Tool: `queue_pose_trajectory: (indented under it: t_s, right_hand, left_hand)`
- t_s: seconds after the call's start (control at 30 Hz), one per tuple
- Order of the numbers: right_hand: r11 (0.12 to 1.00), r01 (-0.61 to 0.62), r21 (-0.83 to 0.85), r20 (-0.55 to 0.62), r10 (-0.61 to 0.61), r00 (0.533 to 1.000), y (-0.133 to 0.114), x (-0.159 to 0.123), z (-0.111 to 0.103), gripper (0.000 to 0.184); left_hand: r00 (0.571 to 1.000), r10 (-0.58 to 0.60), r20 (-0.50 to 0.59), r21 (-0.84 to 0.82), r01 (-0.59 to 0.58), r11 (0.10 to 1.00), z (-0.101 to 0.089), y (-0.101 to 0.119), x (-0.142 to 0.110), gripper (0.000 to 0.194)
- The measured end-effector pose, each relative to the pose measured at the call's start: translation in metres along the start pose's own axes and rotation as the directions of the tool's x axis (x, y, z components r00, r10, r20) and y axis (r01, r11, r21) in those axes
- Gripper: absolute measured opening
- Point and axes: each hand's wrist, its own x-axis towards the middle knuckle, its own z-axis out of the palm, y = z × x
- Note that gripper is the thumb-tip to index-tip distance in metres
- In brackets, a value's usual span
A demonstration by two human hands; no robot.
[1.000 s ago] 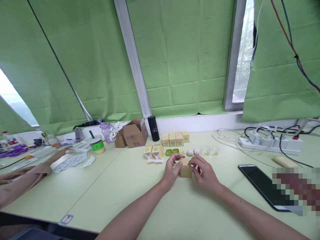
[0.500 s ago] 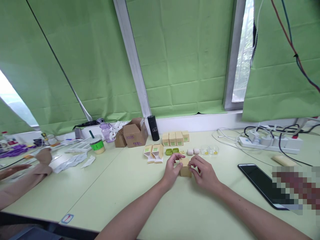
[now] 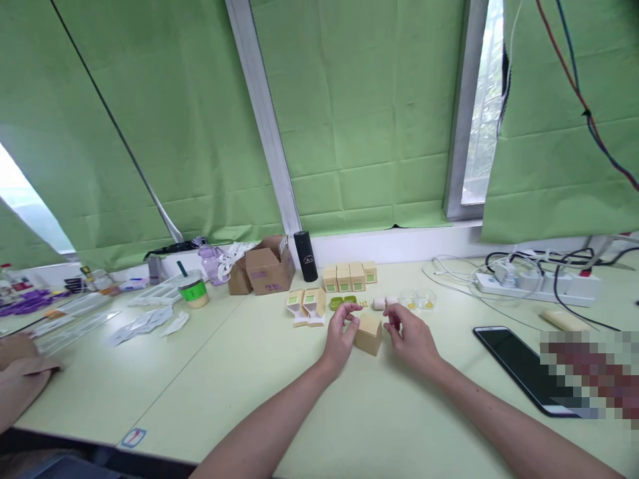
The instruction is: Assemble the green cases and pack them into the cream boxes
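A small closed cardboard box (image 3: 368,336) stands upright on the table between my hands, turned so that one corner faces me. My left hand (image 3: 340,338) is at its left side, fingers curved and apart, thumb tip at the box's edge; I cannot tell whether it presses on it. My right hand (image 3: 410,338) is just off the box's right side, fingers bent and apart, holding nothing. Behind my hands lie a green two-part case (image 3: 343,302), small white cylinders (image 3: 379,304) and clear round cups with yellow bits (image 3: 426,301).
Two open small boxes (image 3: 313,303) and a row of closed ones (image 3: 344,278) stand behind left, near a black bottle (image 3: 306,257) and larger carton (image 3: 269,267). Right are a phone (image 3: 524,366) and power strip (image 3: 539,287). A drink cup (image 3: 194,291) and another person's sleeve (image 3: 27,386) are left.
The small box has turned, with a corner now towards me. My right hand has come off it to the right, and my left fingers have loosened. The other person's arm has drawn back left.
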Motion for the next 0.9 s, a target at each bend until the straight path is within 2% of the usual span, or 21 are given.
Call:
queue_pose_trajectory:
  t_s: [0.1,0.2,0.27,0.33,0.4,0.5,0.53,0.6,0.7,0.8,0.9]
  right_hand:
    - [0.996,-0.058,0.073,0.003,0.057,0.998,0.009,0.005,-0.003,0.011]
    - [0.983,0.03,0.179,0.095,-0.048,0.994,0.008,0.004,-0.009,0.02]
    - [0.977,0.113,0.178,0.174,-0.145,0.974,0.003,0.001,-0.012,0.034]
    - [0.978,0.162,0.13,0.231,-0.189,0.954,-0.002,-0.001,-0.013,0.045]
    - [0.988,0.144,0.057,0.23,-0.153,0.961,-0.001,0.0,-0.011,0.046]
    - [0.991,-0.006,-0.132,0.144,0.026,0.989,0.01,0.006,-0.009,0.038]
    - [0.974,-0.073,-0.213,0.131,0.103,0.986,0.016,0.008,-0.009,0.034]
    - [0.929,-0.143,-0.343,0.181,0.214,0.96,0.027,0.012,-0.01,0.023]
    - [0.918,-0.113,-0.38,0.243,0.217,0.945,0.034,0.013,-0.011,0.011]
    - [0.921,-0.074,-0.384,0.271,0.188,0.944,0.031,0.012,-0.01,0.012]
    - [0.916,-0.07,-0.395,0.281,0.193,0.94,0.027,0.011,-0.011,0.014]
  left_hand:
    - [0.998,-0.014,-0.053,-0.02,0.013,1.0,0.0,-0.006,0.003,0.022]
    - [0.998,-0.024,-0.062,-0.042,0.021,0.999,0.0,-0.011,0.006,0.02]
    - [0.998,-0.039,-0.058,-0.065,0.035,0.997,0.001,-0.011,0.006,0.019]
    - [0.996,-0.061,-0.064,-0.081,0.056,0.995,0.001,-0.011,0.007,0.019]
    - [0.991,-0.078,-0.106,-0.069,0.071,0.995,0.002,-0.01,0.007,0.015]
    - [0.976,-0.093,-0.196,-0.005,0.094,0.996,0.001,-0.009,0.008,0.007]
    - [0.971,-0.098,-0.216,0.016,0.104,0.994,0.0,-0.009,0.009,0.006]
    - [0.967,-0.104,-0.234,0.05,0.119,0.992,-0.001,-0.009,0.009,0.005]
    - [0.972,-0.063,-0.226,0.111,0.09,0.99,-0.001,-0.008,0.009,0.006]
    - [0.979,0.061,-0.194,0.26,-0.009,0.966,-0.001,-0.001,0.006,0.008]
    - [0.981,0.159,-0.108,0.431,-0.098,0.897,0.0,0.013,0.003,0.018]
